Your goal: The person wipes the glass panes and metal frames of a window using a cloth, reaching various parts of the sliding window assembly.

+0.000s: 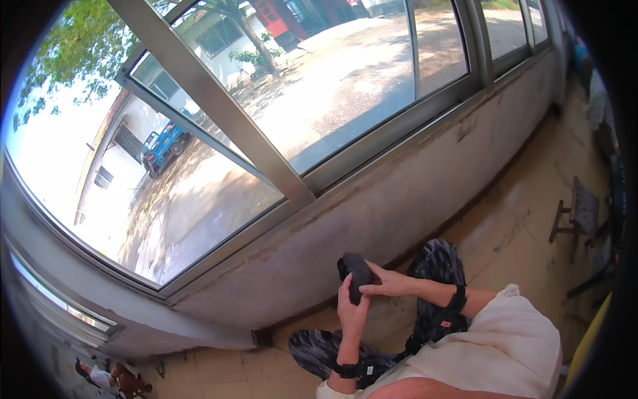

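Note:
A dark grey and black object (355, 274), soft-looking and perhaps of cloth, is held up between both hands above the lap. My left hand (353, 301) grips its near end and side, with the fingers pointing up along it. From the other side my right hand (386, 281) holds it, thumb and fingers against its surface. What the object is exactly, I cannot tell. Each wrist wears a black strap. Below the hands are my knees in black and grey patterned trousers (438, 264).
A low wall (398, 199) with metal-framed windows (294, 184) runs close in front. A small folding stool (583, 209) stands on the tiled floor (498, 239) at the right. Another person (102, 375) sits far off at the lower left. Outside is a blue three-wheeled cargo vehicle (167, 142).

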The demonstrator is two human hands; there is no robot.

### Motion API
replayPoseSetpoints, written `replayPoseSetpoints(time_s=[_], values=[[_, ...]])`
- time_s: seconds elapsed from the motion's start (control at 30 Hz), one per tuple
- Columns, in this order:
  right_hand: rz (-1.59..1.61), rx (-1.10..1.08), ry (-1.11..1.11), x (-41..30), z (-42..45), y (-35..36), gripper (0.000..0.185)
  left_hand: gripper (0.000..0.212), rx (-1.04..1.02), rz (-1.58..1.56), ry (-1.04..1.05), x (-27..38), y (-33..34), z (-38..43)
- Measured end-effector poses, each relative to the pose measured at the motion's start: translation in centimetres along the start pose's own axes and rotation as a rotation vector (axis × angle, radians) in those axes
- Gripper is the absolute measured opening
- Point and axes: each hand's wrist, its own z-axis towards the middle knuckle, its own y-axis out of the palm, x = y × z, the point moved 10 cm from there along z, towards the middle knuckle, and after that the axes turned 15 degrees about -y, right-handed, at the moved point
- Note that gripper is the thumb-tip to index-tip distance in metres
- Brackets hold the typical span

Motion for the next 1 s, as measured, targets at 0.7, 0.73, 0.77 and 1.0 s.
replayPoseSetpoints(time_s=[0.7, 0.73, 0.77, 1.0], values=[[-1.119, 1.071, -1.167, -33.7, 17.4, -19.2, 0.051, 0.049, 0.522, 0.828, 0.037, -12.2, -18.0, -0.7], [-1.216, 0.974, -1.223, -33.5, 18.9, -15.4, 0.053, 0.047, 0.515, 0.835, 0.032, -12.3, -17.9, -0.6], [-1.304, 0.874, -1.274, -32.7, 20.2, -11.3, 0.054, 0.044, 0.512, 0.849, 0.022, -12.5, -18.1, -0.6], [-1.490, 0.553, -1.428, -30.9, 22.6, -8.3, 0.047, 0.041, 0.485, 0.908, 0.056, -12.0, -16.2, 0.9]])
